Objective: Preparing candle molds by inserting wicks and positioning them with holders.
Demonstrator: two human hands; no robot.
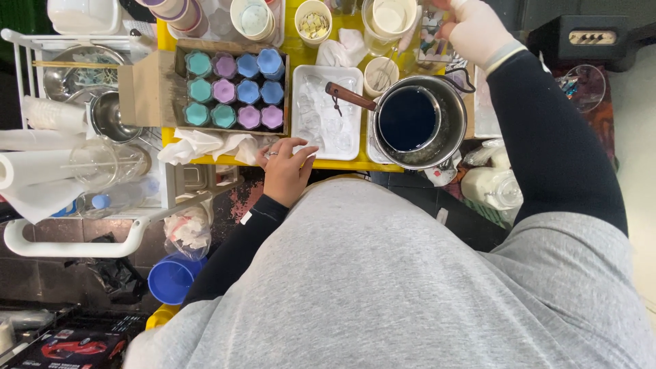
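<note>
Head view: our left hand [285, 171] rests with fingers loosely spread, holding nothing, on the yellow table [342, 165] edge beside crumpled tissues [205, 145], while our gloved right hand [473, 29] reaches beyond the pot of blue liquid [418, 121], its grip hidden.

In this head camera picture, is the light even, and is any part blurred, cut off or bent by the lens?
Head view: the light is even and soft, without hard shadows; the dark liquid in the metal pot shows faint glare; the right hand, gloved, is cut by the top edge and slightly blurred; the left hand on the yellow table is sharp; the wide lens bends the white rail at the left.
</note>
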